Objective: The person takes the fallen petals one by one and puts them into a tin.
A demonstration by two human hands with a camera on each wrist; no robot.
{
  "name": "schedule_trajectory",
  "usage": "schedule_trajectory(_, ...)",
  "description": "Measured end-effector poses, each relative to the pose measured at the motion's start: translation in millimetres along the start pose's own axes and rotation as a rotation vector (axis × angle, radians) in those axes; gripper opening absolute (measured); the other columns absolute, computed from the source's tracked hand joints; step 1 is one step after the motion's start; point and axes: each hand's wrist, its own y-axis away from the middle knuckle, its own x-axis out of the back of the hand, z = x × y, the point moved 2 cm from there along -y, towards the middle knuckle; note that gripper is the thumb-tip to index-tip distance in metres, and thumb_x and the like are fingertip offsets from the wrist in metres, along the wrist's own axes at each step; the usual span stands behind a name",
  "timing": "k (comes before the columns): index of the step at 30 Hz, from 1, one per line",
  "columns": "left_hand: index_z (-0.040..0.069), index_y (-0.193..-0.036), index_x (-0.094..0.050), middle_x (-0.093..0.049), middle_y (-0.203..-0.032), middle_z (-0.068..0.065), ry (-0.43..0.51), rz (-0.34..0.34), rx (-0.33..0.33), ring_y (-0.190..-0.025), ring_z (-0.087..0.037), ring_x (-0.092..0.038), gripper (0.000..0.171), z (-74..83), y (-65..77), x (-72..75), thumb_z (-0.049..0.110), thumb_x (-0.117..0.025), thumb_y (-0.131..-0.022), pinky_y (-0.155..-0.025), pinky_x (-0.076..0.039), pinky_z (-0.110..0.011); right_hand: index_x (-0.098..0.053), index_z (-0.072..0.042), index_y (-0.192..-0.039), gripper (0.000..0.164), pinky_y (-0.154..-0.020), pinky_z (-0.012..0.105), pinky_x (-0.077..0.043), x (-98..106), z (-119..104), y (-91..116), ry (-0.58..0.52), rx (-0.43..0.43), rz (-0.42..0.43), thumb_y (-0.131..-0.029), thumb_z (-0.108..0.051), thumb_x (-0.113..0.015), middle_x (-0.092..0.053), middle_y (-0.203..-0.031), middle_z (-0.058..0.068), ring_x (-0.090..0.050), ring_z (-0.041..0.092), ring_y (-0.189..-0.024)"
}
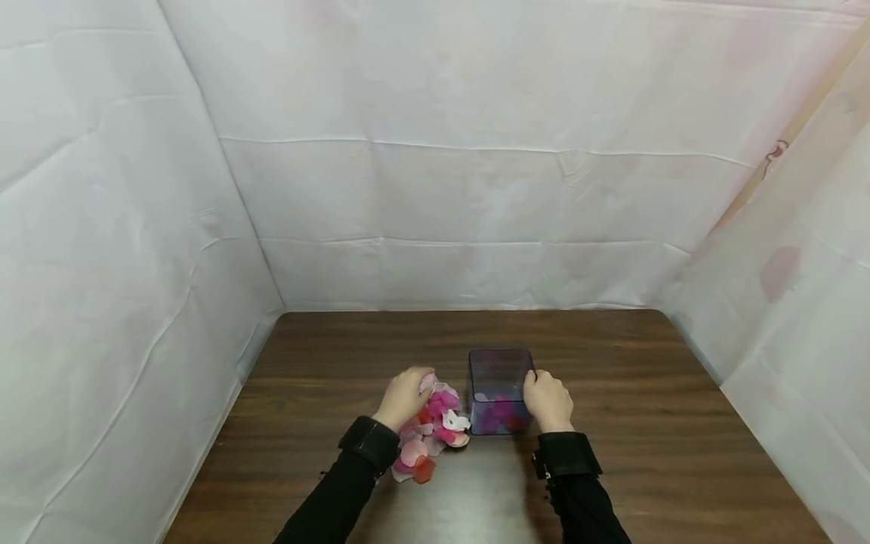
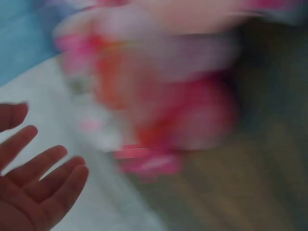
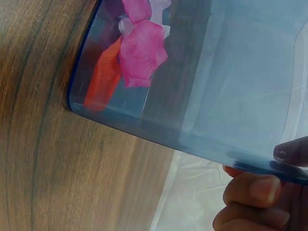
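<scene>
Fingers (image 2: 45, 161) of the left hand (image 1: 405, 396) were loosely parted, with no petal visibly gripped; those of the right hand (image 1: 549, 403) clasped the right wall of the translucent plastic bin (image 1: 499, 370). Gathering well probably called for a light, low scoop, the bin held steady. The heap of petals (image 1: 414, 452) lay by the left fingers and stretched nearer the person, contact being unclear, on the worktop (image 1: 612, 363) left of the bin, which contained pink and orange petals (image 3: 143, 53).

The petals (image 2: 207, 113) blur in the left wrist view, whose edges cut off the left hand (image 2: 38, 188)
</scene>
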Motion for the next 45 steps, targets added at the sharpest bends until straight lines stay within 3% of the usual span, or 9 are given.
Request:
schedule_trajectory(3,0.0,-0.117,-0.062,-0.061,-0.119,-0.024,-0.066,-0.142,0.018,-0.109,-0.039,-0.059,0.034,-21.8,22.5,-19.0,0.007,-0.066,-0.084,-0.089,-0.048,-0.05,-0.054,0.007,-0.124,0.046,-0.08,0.057,-0.045,0,2,2,-0.001,-0.001,-0.01,-0.1,-0.024,-0.029,-0.059,-0.115,0.032,-0.058,0.048,-0.096)
schedule_trajectory(5,0.002,-0.114,-0.063,-0.06,-0.12,-0.025,-0.1,-0.163,0.019,-0.11,-0.04,-0.059,0.032,-31.6,34.4,-30.0,0.006,-0.067,-0.083,-0.089,-0.048,-0.051,-0.054,0.007,-0.125,0.047,-0.08,0.057,-0.045,0,2,3,0.001,-0.002,-0.016,-0.1,-0.024,-0.029,-0.059,-0.115,0.032,-0.058,0.048,-0.096)
schedule_trajectory(12,0.01,-0.074,-0.067,-0.062,-0.074,-0.001,-0.196,0.061,0.014,-0.066,-0.019,-0.061,0.009,-36.5,44.5,-34.2,0.012,-0.076,-0.076,-0.057,-0.047,-0.03,-0.055,0.007,-0.123,0.046,-0.077,0.057,-0.047,-3,-1,6,-0.002,0.007,-0.013,-0.1,-0.024,-0.03,-0.06,-0.113,0.031,-0.059,0.047,-0.094)
schedule_trajectory(16,0.013,-0.067,-0.065,-0.061,-0.07,0.0,-0.26,0.145,-0.012,-0.064,-0.02,-0.061,0.014,-36.5,39.5,-26.4,0.017,-0.075,-0.076,-0.055,-0.045,-0.032,-0.057,0.007,-0.121,0.046,-0.076,0.057,-0.047,-4,-1,5,-0.006,0.009,-0.005,-0.1,-0.024,-0.031,-0.061,-0.111,0.031,-0.06,0.047,-0.092)
schedule_trajectory(21,0.011,-0.075,-0.069,-0.068,-0.079,-0.004,-0.28,0.167,-0.041,-0.07,-0.023,-0.065,0.008,-35.0,31.4,-15.7,0.012,-0.068,-0.082,-0.058,-0.05,-0.037,-0.056,0.006,-0.122,0.047,-0.077,0.057,-0.047,-2,-1,3,-0.011,-0.001,0.002,-0.1,-0.025,-0.03,-0.061,-0.113,0.031,-0.06,0.047,-0.094)
schedule_trajectory(25,0.008,-0.084,-0.073,-0.071,-0.084,-0.006,-0.186,0.134,-0.012,-0.076,-0.023,-0.067,0.006,-31.5,24.6,-6.7,0.008,-0.067,-0.084,-0.066,-0.054,-0.037,-0.055,0.006,-0.125,0.048,-0.08,0.058,-0.046,0,-1,1,-0.015,-0.011,0.001,-0.1,-0.026,-0.029,-0.059,-0.117,0.031,-0.059,0.048,-0.098)
schedule_trajectory(33,0.007,-0.089,-0.072,-0.072,-0.086,-0.006,0.05,0.094,0.073,-0.078,-0.017,-0.066,0.007,-4.0,1.6,16.9,0.009,-0.066,-0.086,-0.071,-0.054,-0.032,-0.054,0.007,-0.125,0.048,-0.081,0.058,-0.046,0,-1,0,-0.024,-0.01,0.001,-0.1,-0.025,-0.029,-0.059,-0.118,0.031,-0.058,0.048,-0.099)
schedule_trajectory(40,0.008,-0.09,-0.071,-0.071,-0.088,-0.005,0.101,0.129,-0.04,-0.081,-0.017,-0.065,0.007,38.5,-35.7,34.0,0.01,-0.065,-0.088,-0.073,-0.052,-0.031,-0.054,0.007,-0.124,0.047,-0.081,0.058,-0.045,1,-2,1,-0.019,-0.008,0.004,-0.1,-0.025,-0.029,-0.059,-0.116,0.031,-0.058,0.048,-0.098)
schedule_trajectory(45,0.008,-0.092,-0.072,-0.071,-0.089,-0.004,0.123,0.05,-0.098,-0.077,-0.014,-0.064,0.01,65.9,-53.5,28.8,0.012,-0.062,-0.09,-0.069,-0.05,-0.025,-0.056,0.006,-0.122,0.046,-0.079,0.057,-0.046,-1,-2,1,-0.012,0.002,0.004,-0.1,-0.024,-0.03,-0.06,-0.114,0.031,-0.059,0.048,-0.096)
